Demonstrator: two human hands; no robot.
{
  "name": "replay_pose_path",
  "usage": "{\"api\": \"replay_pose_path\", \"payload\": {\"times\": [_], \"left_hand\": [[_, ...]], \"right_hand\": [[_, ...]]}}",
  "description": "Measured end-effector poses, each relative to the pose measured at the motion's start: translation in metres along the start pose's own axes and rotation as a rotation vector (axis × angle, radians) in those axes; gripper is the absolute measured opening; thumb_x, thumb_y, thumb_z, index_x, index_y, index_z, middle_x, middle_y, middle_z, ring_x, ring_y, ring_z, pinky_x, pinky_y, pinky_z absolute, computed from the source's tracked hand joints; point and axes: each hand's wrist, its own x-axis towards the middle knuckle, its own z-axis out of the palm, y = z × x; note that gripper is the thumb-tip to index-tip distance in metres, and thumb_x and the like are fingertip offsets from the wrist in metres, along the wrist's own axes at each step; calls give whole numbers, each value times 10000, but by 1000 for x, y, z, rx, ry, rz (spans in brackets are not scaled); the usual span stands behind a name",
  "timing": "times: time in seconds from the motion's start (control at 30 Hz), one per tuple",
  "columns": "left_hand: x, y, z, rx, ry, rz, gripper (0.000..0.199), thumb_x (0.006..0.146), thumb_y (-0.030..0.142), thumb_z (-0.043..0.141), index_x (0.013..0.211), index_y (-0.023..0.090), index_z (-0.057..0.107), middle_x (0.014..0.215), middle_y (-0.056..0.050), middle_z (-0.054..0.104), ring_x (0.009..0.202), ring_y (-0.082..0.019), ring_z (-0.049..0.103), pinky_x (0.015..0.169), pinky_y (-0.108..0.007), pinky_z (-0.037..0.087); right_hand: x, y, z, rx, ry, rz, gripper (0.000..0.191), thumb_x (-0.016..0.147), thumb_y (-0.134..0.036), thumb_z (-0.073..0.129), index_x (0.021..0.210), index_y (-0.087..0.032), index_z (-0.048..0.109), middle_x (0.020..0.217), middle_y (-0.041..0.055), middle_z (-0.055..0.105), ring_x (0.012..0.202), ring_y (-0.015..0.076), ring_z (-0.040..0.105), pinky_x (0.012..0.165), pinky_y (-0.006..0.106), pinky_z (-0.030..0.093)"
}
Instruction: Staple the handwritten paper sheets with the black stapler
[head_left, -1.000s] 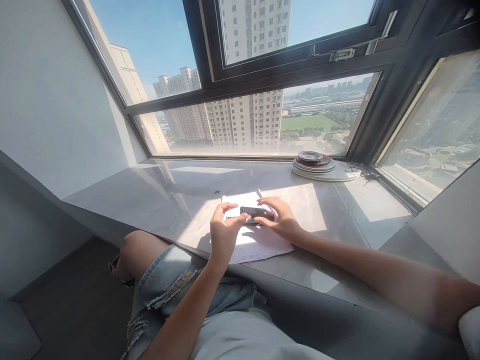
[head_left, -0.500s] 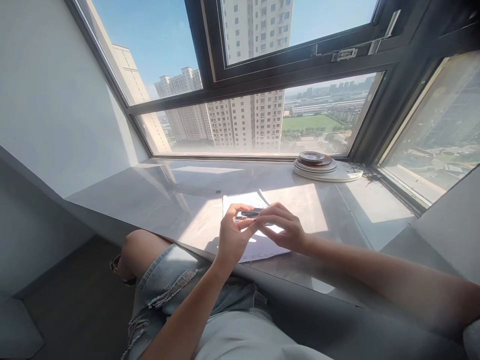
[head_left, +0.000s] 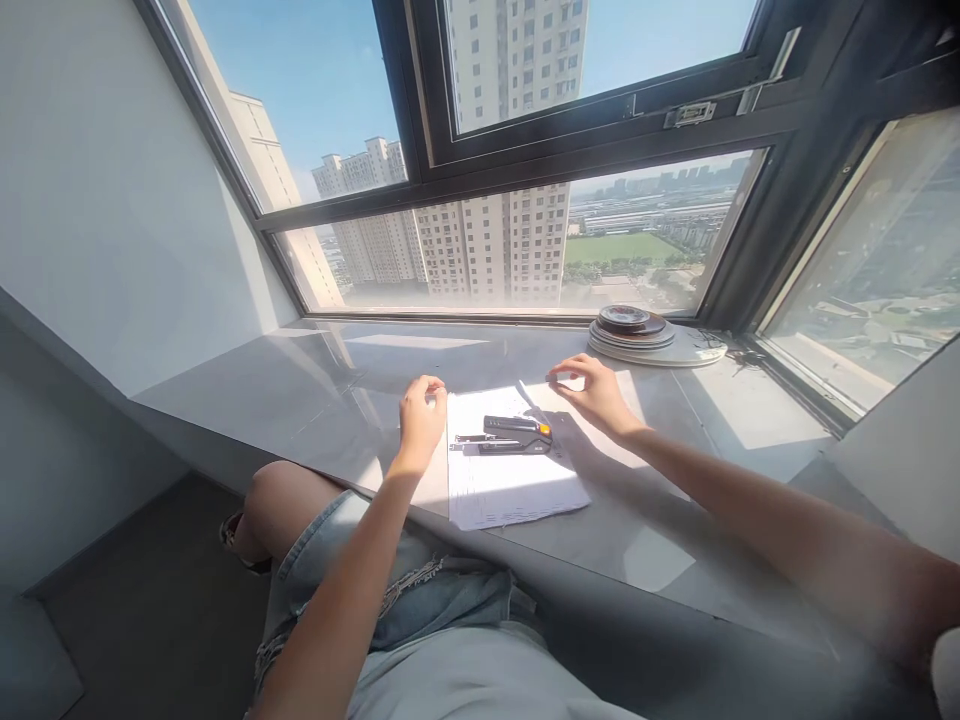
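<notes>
Right hand (head_left: 592, 395) hovers above the sill (head_left: 375, 375), just beyond the upper right of the sheets of paper (head_left: 517, 490), its thumb and index finger nearly closed in a pinch around a small dark piece (head_left: 552, 378) too tiny to identify. Left hand (head_left: 424, 420) is at the left edge of the paper, fingers curled in and the tips brought close to the thumb; whether anything is between them cannot be told. Neither hand touches the stapler (head_left: 517, 436), which lies on the paper between them, black with an orange patch at its right end and a metal rail extending out to the left. A slim, pale stick-like item (head_left: 529, 397) slants across the top edge of the paper, near the stapler.

Farther back to the right, against the window frame (head_left: 480, 190), sits a stack of round plates (head_left: 634, 335), a small patterned one on top, with thin dark strands (head_left: 742, 352) beside it in the corner. Sunlight falls in patches over the sill and paper. Below the sill's front edge are ripped denim shorts (head_left: 420, 590) and a bent knee (head_left: 281, 490).
</notes>
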Motion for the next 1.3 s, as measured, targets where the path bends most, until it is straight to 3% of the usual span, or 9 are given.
{"api": "replay_pose_path", "payload": {"times": [0.1, 0.2, 0.4, 0.53, 0.7, 0.87, 1.1, 1.2, 1.3], "left_hand": [[46, -51, 11, 234, -204, -65, 198, 925, 116, 595, 1072, 176, 714, 1296, -170, 716, 1275, -309, 640, 1153, -443, 455], [69, -81, 23, 243, -271, -75, 259, 863, 81, 654, 1100, 149, 734, 1378, -201, 698, 1427, -353, 553, 1207, -453, 397], [71, -100, 24, 241, -333, -73, 157, 903, 132, 660, 990, 190, 778, 1263, -135, 774, 1292, -304, 657, 1133, -407, 449], [65, -103, 16, 270, -290, -92, 88, 912, 175, 681, 937, 193, 763, 1186, -138, 777, 1162, -294, 674, 1059, -418, 474], [58, -99, 11, 253, -231, -127, 50, 870, 170, 723, 876, 219, 714, 1053, -115, 751, 1041, -295, 651, 969, -421, 486], [56, -89, 7, 82, -136, -239, 142, 873, 166, 702, 997, 230, 725, 947, -78, 704, 912, -264, 651, 875, -387, 506], [41, -66, 10, -114, -69, -347, 237, 1052, 290, 455, 1079, 172, 659, 924, -62, 668, 634, -122, 573, 595, -250, 456], [17, -39, 16, -440, -114, -332, 225, 1037, 337, 534, 1050, 157, 668, 867, -30, 642, 559, -78, 504, 525, -215, 410], [-7, -13, 20, -630, -173, -315, 214, 998, 345, 651, 1019, 140, 708, 839, -11, 594, 548, -56, 471, 493, -193, 382]], "right_hand": [[4, 52, 1, -90, -114, 260, 190, 806, -369, 786, 900, -211, 835, 898, 78, 740, 780, 240, 656, 751, 386, 529], [3, 79, 2, -150, -197, 400, 216, 774, -339, 765, 908, -186, 836, 794, 64, 727, 707, 219, 627, 714, 361, 495], [1, 80, 3, -91, -111, 389, 307, 797, -303, 667, 1065, -184, 754, 796, 44, 746, 712, 205, 637, 709, 327, 479], [2, 79, 5, -37, -211, 379, 274, 780, -227, 640, 1036, -187, 731, 964, 77, 806, 724, 190, 630, 703, 314, 477], [2, 80, 3, -90, -240, 363, 319, 757, -185, 610, 1029, -190, 776, 926, 79, 786, 768, 215, 645, 724, 320, 475], [-1, 69, 2, -95, -70, 245, 283, 717, -146, 512, 905, -210, 714, 889, 67, 748, 791, 229, 630, 761, 345, 470], [-11, -4, 23, 122, 78, 33, 183, 887, -185, 462, 918, -246, 631, 908, 53, 707, 840, 235, 617, 775, 370, 481], [-20, -31, 29, 153, 83, 27, 154, 979, -226, 479, 972, -251, 630, 933, 46, 698, 865, 230, 607, 784, 371, 487], [-30, -38, 33, 144, -46, -48, 129, 1019, -321, 550, 1054, -246, 649, 1018, 70, 697, 925, 239, 617, 795, 381, 513]]}}
